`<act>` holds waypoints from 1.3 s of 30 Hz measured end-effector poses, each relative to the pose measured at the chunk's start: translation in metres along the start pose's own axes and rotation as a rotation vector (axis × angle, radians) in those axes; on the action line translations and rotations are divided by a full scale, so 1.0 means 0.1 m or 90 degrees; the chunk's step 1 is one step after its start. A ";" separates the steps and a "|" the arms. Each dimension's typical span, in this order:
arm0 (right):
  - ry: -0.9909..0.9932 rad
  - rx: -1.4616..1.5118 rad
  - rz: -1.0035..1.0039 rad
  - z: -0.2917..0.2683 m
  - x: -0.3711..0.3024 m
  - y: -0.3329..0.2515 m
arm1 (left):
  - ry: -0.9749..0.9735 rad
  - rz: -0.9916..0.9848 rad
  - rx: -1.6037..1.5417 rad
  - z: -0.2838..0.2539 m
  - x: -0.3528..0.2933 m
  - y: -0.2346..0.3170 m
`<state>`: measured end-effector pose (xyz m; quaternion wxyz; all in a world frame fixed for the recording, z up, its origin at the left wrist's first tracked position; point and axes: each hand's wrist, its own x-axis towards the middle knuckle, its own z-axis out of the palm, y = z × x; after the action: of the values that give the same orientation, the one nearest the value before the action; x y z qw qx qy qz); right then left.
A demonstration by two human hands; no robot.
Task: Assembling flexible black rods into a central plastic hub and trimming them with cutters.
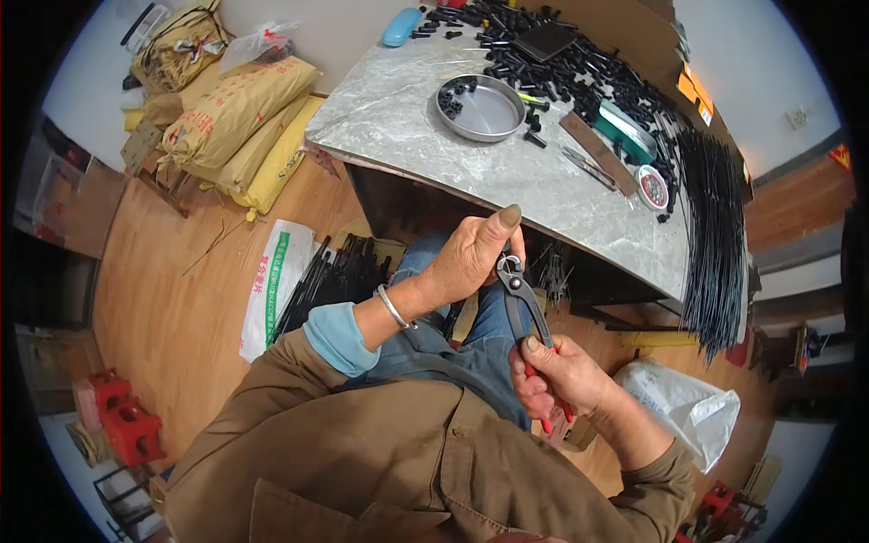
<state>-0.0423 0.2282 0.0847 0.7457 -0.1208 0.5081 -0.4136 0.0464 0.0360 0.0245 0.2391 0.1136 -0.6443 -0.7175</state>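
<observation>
My right hand is wrapped round the red handles of a pair of dark metal pliers that points away from me over my lap. At the pliers' jaws is my left hand, its fingers curled and its thumb lying along the top. Whatever it may pinch is hidden or too small to make out. A metal bangle circles the left wrist. Beyond both hands stands a grey marble-patterned table, bearing a round metal dish with small black parts in it.
Black bolt-like parts cover the far tabletop. A brown strip, tweezers, a green box and a small round tub lie to the right, beside long black rods. Stacked sacks stand left; a plastic bag lies right.
</observation>
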 end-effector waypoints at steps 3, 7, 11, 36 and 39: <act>-0.033 0.107 0.039 0.00 -0.03 -0.02 | -0.022 -0.018 -0.033 0.01 -0.02 0.05; 0.163 -0.541 -0.257 -0.34 0.12 -0.08 | 0.102 0.031 0.007 0.09 -0.01 -0.01; 0.701 -1.084 -0.633 -1.09 0.21 -0.46 | 0.121 -0.071 -0.154 0.01 0.01 0.06; 1.012 -0.840 -0.251 -2.83 0.37 -1.87 | 0.067 -0.119 -0.170 0.13 0.33 -0.01; 1.041 -0.773 -0.324 -2.82 0.34 -1.83 | 0.008 -0.098 -0.247 0.10 0.30 0.01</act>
<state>-0.3697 0.1557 0.0438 -0.1195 -0.2614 0.9389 -0.1896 0.0160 0.0299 0.0313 0.2049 0.1188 -0.4817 -0.8437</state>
